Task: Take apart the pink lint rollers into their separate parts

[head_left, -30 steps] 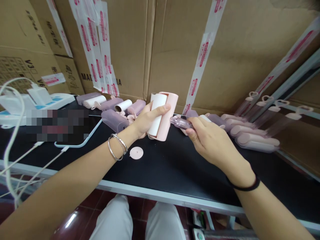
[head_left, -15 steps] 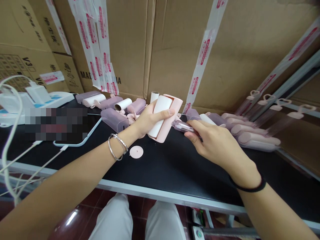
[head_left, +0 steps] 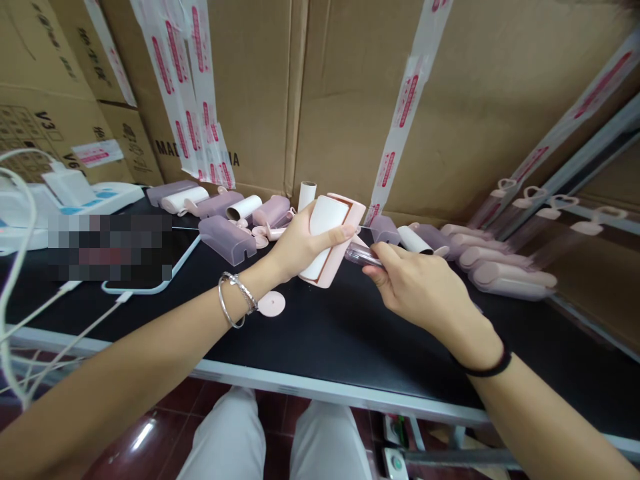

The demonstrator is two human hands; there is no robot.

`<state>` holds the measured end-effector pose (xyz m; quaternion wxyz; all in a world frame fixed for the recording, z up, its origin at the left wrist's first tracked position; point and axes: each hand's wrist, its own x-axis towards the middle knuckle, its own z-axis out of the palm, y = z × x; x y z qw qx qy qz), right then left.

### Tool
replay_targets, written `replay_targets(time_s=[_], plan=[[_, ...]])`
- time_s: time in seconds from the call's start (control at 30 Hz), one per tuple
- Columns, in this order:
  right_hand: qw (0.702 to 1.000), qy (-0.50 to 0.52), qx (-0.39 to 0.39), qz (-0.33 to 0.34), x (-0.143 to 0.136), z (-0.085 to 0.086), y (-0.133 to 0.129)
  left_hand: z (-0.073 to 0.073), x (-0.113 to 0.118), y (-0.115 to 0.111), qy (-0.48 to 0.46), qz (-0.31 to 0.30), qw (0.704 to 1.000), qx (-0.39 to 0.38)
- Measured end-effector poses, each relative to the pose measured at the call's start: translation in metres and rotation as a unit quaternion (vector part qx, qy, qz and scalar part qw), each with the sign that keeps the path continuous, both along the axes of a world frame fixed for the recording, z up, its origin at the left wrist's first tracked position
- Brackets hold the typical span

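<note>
My left hand (head_left: 300, 243) is closed around a lint roller head, with its thumb laid across the front. A white paper roll (head_left: 326, 223) sits in the pink casing (head_left: 331, 270). To the right, my right hand (head_left: 413, 270) grips a clear purplish handle (head_left: 364, 254), whose end meets the right side of the pink casing; whether it is joined there I cannot tell. Below my left wrist a round pink cap (head_left: 272, 304) lies flat on the black table (head_left: 320, 333). Behind the hands stands a small white tube (head_left: 307, 194).
Purple covers (head_left: 227, 239) and white rolls (head_left: 244, 207) lie along the back left. Several pink lint rollers (head_left: 513, 277) line the right. At left are a phone (head_left: 187, 257), cables and a power strip (head_left: 117, 197). Cardboard boxes (head_left: 345, 100) wall the back.
The lint roller head has tilted slightly in my left hand. My right hand has shifted a little left with the handle, closer to the casing. The whole view has moved slightly.
</note>
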<state>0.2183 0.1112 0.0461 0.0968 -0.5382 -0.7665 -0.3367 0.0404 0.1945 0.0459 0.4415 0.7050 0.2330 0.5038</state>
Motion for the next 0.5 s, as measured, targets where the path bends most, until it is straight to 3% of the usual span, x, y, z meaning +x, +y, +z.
replay_targets(time_s=[0.1,0.3,0.37,0.43,0.5], plan=[[1.000,0.013,0.006,-0.004,-0.002,-0.002,0.003,0.003,-0.001,0.001,0.018,0.024,0.999,0.024],[0.997,0.079,-0.010,-0.005,0.005,-0.003,0.013,0.013,-0.007,0.016,0.023,0.032,0.999,-0.004],[0.994,0.107,0.013,-0.015,0.014,-0.003,0.019,0.019,-0.020,0.028,0.017,0.089,0.996,0.002],[0.989,0.142,0.041,-0.020,0.024,-0.003,0.026,0.025,-0.042,0.041,0.075,0.190,0.978,0.031],[0.983,0.171,0.068,-0.023,0.034,-0.003,0.033,0.029,-0.070,0.054,0.241,0.307,0.916,0.090]])
